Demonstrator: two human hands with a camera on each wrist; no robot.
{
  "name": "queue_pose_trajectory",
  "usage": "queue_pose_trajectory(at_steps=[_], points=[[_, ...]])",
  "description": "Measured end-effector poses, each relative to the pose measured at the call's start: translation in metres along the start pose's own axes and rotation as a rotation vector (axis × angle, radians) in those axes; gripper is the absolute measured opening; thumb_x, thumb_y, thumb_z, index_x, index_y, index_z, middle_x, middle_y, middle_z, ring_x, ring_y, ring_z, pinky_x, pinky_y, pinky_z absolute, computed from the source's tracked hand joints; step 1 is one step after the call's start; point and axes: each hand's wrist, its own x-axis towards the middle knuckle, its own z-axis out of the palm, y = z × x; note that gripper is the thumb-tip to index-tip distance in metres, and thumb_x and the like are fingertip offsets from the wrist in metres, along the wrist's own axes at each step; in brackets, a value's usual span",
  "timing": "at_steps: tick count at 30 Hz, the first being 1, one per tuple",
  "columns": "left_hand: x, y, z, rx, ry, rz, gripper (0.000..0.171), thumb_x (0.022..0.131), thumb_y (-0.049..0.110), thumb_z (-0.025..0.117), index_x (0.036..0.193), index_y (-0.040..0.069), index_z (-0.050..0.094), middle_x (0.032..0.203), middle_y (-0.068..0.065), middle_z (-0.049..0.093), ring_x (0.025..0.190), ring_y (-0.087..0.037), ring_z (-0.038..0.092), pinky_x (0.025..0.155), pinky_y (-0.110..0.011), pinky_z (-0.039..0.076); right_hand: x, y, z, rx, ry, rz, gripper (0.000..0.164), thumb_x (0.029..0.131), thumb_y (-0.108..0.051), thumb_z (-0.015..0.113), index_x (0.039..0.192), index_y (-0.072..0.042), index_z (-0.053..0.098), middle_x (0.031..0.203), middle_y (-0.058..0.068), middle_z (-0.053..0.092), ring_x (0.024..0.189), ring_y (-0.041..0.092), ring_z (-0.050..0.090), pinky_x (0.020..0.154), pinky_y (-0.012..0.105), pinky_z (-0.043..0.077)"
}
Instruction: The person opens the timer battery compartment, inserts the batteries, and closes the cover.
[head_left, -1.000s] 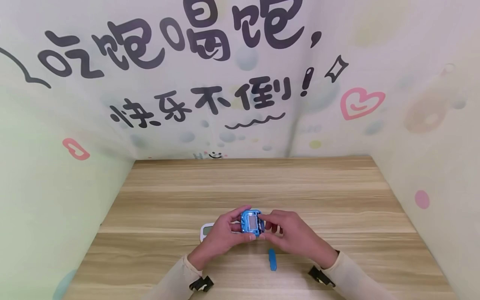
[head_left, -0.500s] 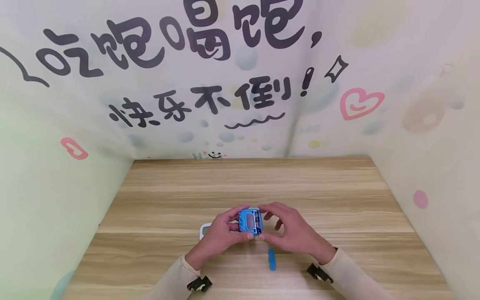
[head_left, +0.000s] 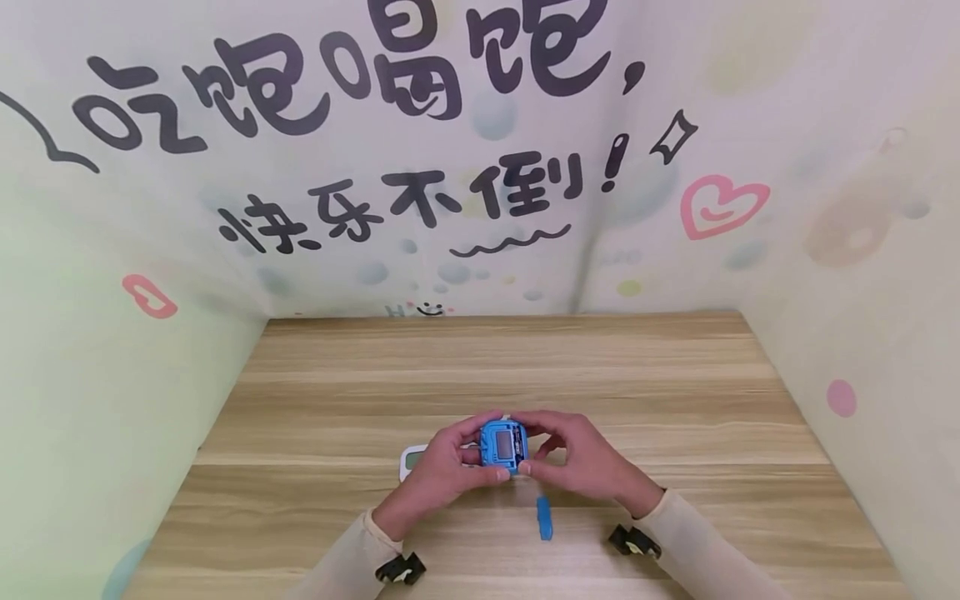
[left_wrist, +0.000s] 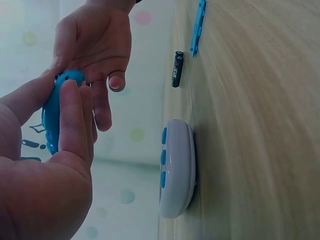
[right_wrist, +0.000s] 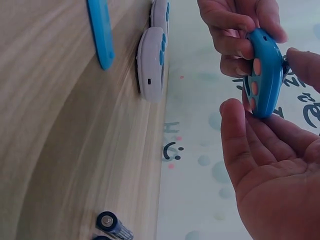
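My left hand (head_left: 447,468) grips a small blue electronic device (head_left: 497,444) by its left side, thumb along the near edge. Its back faces up with an uncovered battery slot on the right, where a dark battery (head_left: 518,444) shows. My right hand (head_left: 581,454) holds the right side, index finger at the far edge and thumb at the near corner beside the slot. Pinkish buttons on the front appear in the right wrist view, where the thumb (right_wrist: 305,67) is close to the slot. A blue battery cover (head_left: 544,518) lies on the table below the hands.
A white device (head_left: 412,460) with blue buttons lies partly behind my left hand; a second white device (right_wrist: 160,12) shows in the right wrist view. Loose batteries (right_wrist: 116,227) lie on the wooden table (head_left: 600,358). Walls enclose its back and sides.
My right index finger has moved from the battery slot to the device's far edge. The right thumb has come onto the near corner by the slot. The left hand keeps its grip.
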Motion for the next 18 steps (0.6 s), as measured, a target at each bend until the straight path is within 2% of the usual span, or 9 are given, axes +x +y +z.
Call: queue_pose_trajectory(at_steps=[5,12,18], points=[[-0.0008,0.0002,0.0008,0.0,-0.006,-0.001,0.082,0.089,0.023,0.088,0.16,0.017,0.047,0.146,-0.017,0.06,0.112,-0.026,0.074,0.091,-0.03,0.065,-0.0001,0.0,0.0004,0.006,0.006,-0.021,0.058,0.096,-0.03,0.081,0.146,-0.007,0.062,0.137,0.005,0.071,0.108,0.018,0.072,0.086,0.032,0.066],[-0.0031,-0.0006,0.0003,0.0,-0.014,-0.005,0.083,0.09,0.024,0.087,0.161,0.016,0.045,0.147,-0.019,0.06,0.113,-0.026,0.074,0.093,-0.03,0.065,-0.0008,0.0005,0.0034,-0.059,0.004,-0.059,0.056,0.098,-0.032,0.079,0.145,-0.007,0.062,0.134,0.005,0.072,0.104,0.01,0.072,0.088,0.029,0.065],[-0.0046,0.0003,0.0009,0.038,-0.011,0.013,0.084,0.09,0.021,0.087,0.162,0.013,0.043,0.147,-0.019,0.061,0.11,-0.027,0.076,0.091,-0.03,0.065,0.0016,-0.0056,0.0044,-0.014,0.009,-0.016,0.05,0.094,-0.025,0.083,0.137,-0.008,0.064,0.124,-0.001,0.072,0.101,0.01,0.073,0.092,0.032,0.065]])
